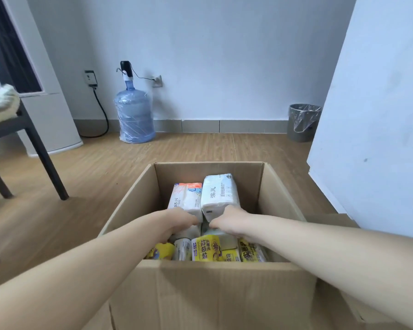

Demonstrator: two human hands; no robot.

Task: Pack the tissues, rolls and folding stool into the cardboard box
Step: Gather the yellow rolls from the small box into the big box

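Bare left forearm (93,258) and bare right forearm (320,246) enter from the lower corners and converge toward centre, both stretched forward. Bare left hand (180,222): back upward, wrist dipped slightly, fingers curled downward and hidden past the knuckles. Bare right hand (231,221): back upward, fingers angled inward toward the left hand, tips hidden. Hands near each other, a narrow gap between. Grip of either hand not discernible.
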